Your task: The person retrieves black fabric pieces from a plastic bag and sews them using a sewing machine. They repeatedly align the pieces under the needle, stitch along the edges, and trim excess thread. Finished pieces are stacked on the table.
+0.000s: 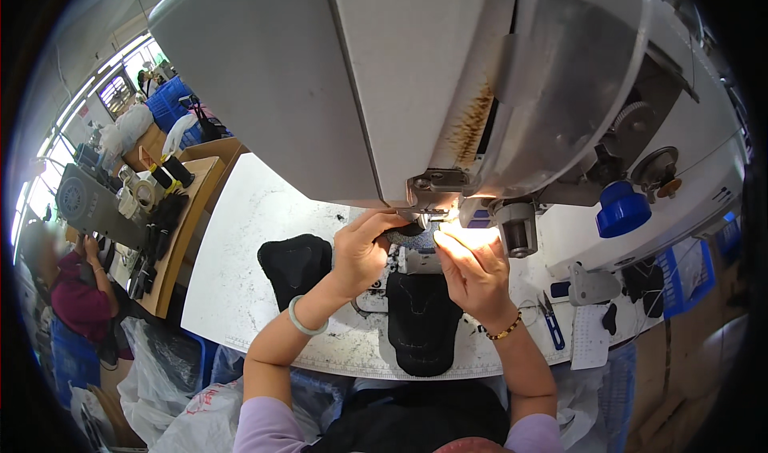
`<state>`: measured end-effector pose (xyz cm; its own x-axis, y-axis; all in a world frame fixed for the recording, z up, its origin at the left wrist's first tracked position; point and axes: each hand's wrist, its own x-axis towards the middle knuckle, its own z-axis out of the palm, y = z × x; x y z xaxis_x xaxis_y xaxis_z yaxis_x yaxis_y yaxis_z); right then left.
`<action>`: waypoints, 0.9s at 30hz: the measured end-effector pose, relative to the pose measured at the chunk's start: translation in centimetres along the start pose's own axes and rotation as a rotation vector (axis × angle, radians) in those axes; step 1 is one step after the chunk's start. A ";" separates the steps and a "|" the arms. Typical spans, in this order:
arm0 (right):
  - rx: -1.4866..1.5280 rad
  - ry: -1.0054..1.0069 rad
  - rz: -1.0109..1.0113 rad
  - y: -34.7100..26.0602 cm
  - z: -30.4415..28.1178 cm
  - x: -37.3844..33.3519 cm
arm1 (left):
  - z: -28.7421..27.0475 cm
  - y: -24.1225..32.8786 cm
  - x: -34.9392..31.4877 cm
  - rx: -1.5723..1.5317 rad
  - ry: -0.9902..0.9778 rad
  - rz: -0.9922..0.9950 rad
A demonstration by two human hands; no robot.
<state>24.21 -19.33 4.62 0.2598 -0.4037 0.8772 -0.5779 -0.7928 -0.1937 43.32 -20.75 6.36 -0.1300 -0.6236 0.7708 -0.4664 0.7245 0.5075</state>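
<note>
Person's left hand point(360, 253) and right hand point(475, 270) beneath sewing-machine needle head point(437, 182); fabric piece point(424, 325) on tabletop point(228, 273) before it, another fabric piece point(296, 269) to its left; snips point(554, 330), then paper sheet point(590, 338), to its right; wooden bench point(186, 241) well left, co-worker point(82, 299) farther left.

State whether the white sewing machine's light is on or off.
On: a bright white glow beneath the machine head falls across the right hand.

Black shaped pieces point(424, 325), white tabletop point(240, 213) flecked dark, blue knob point(624, 210), lilac sleeves point(268, 425), seemingly pale-green bangle point(297, 320)
</note>
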 end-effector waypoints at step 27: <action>-0.057 0.025 -0.006 -0.1 0.4 0.1 | -1.7 4.3 -0.5 0.548 -0.272 0.333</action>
<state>24.66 -19.48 4.56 0.2439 -0.3870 0.8892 -0.6200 -0.7673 -0.1639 42.85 -16.77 8.80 -0.5241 -0.4970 0.6916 -0.7285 0.6823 -0.0617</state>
